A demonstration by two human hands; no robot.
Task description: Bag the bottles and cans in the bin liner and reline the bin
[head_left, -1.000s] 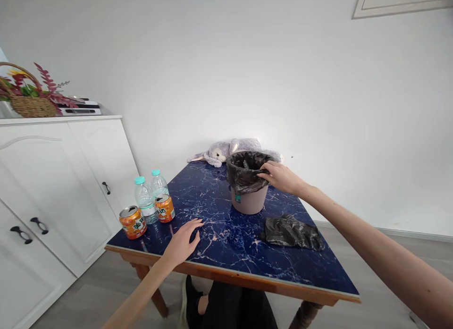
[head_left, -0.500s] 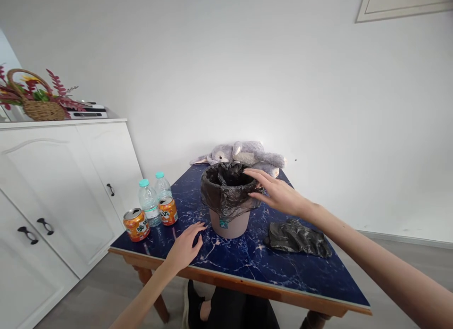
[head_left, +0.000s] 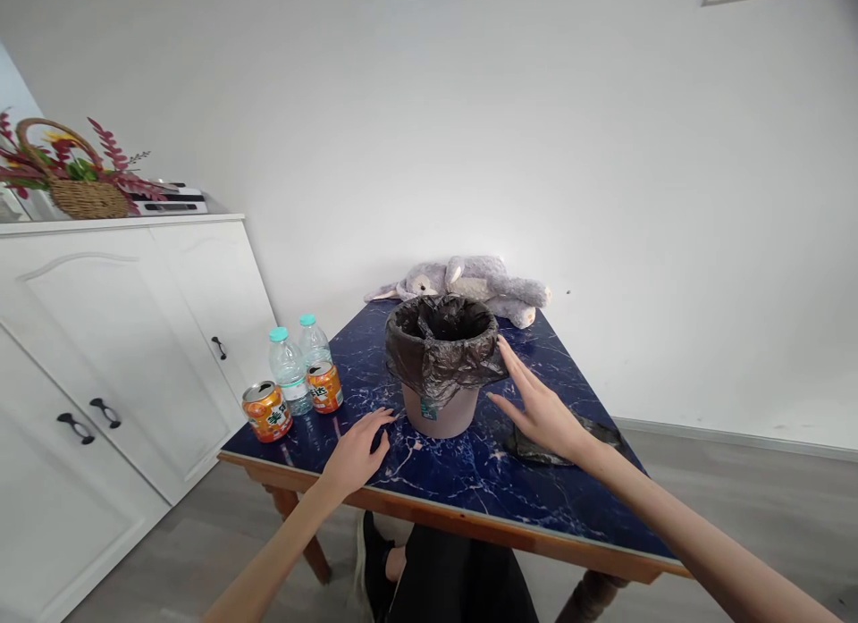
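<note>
A small trash can (head_left: 439, 417) stands upright on the blue marbled table. Its black bin liner (head_left: 435, 364) is folded over the rim and hangs down the outside. My right hand (head_left: 536, 407) is beside the can's right side with fingers stretched; whether the fingertips touch the liner I cannot tell. It holds nothing. Low at the can's left, my left hand (head_left: 358, 449) hovers near the tabletop, fingers loosely apart and nothing in them. A second black plastic bag (head_left: 536, 449) lies crumpled on the right, partly covered by my right hand and forearm.
Two orange drink cans (head_left: 266, 412) and two clear plastic bottles (head_left: 288, 373) with teal caps stand at the table's left. A grey plush rabbit (head_left: 469, 282) lies along the back edge by the wall. A white cabinet (head_left: 100, 319) bearing a flower basket (head_left: 90, 198) stands left.
My right hand has moved off the liner's rim, down and to the right, now over the loose black bag. My left hand stays beside the can. The view has shifted slightly.
</note>
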